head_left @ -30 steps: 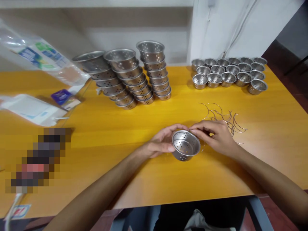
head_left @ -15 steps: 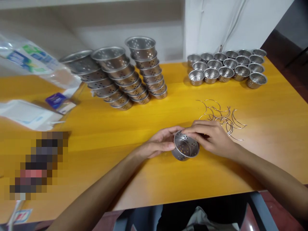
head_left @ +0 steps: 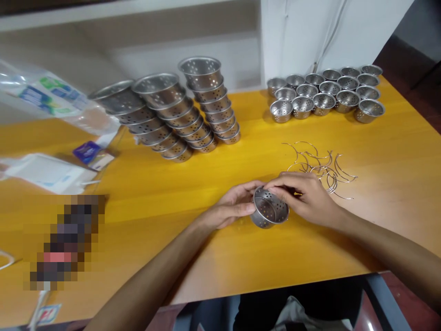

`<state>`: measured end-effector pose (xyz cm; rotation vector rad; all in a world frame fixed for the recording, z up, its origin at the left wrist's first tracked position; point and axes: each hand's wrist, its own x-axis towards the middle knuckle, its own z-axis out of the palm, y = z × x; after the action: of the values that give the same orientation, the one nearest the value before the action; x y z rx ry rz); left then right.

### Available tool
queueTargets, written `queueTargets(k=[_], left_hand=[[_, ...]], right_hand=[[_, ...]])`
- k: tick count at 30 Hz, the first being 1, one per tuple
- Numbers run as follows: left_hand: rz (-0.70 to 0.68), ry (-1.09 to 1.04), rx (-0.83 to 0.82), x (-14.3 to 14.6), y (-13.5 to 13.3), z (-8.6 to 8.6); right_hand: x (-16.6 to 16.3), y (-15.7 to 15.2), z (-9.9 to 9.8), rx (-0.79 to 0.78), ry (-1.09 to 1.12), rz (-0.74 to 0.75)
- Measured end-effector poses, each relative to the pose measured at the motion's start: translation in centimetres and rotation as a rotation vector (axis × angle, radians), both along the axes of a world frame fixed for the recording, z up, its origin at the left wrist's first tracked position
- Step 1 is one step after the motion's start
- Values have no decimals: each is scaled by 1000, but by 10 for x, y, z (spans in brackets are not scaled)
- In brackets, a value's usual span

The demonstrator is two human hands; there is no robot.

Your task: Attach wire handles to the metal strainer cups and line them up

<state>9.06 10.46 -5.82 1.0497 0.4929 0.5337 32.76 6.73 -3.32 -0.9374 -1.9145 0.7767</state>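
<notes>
A small perforated metal cup (head_left: pixel 270 210) is tilted, with its open mouth toward me. My left hand (head_left: pixel 237 206) grips it from the left, thumb on the near side and fingers behind. At the far rim, my right hand (head_left: pixel 303 195) is closed in a pinch, its fingertips touching the rim and thumb at the inner wall. Whether a thin wire lies between those fingertips is hidden. Just beyond the right hand lies a loose scatter of curved wire pieces (head_left: pixel 339 170) on the yellow table (head_left: pixel 213 262).
Three tall leaning stacks of perforated cups (head_left: pixel 203 87) stand at the back left. Rows of single perforated cups (head_left: pixel 324 105) fill the back right by the wall. At the left lie a plastic bag (head_left: pixel 51 94), a white packet (head_left: pixel 51 172), a purple box (head_left: pixel 87 151) and a blurred-out object (head_left: pixel 67 243).
The view has shifted slightly. Both hands stay at the cup in nearly the same pose, and the cup is still held between them.
</notes>
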Motion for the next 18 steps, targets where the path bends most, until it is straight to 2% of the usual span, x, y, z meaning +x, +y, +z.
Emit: queueTargets(k=[9, 15, 18], left_hand=[[-23, 29, 2, -1, 0, -5], [-20, 4, 101, -2, -3, -4], [-58, -10, 184, 0, -5, -2]], right_hand=[[0, 0, 2, -65, 7, -12], [-3, -3, -8, -268, 200, -70], [-6, -3, -14, -305, 270, -80]])
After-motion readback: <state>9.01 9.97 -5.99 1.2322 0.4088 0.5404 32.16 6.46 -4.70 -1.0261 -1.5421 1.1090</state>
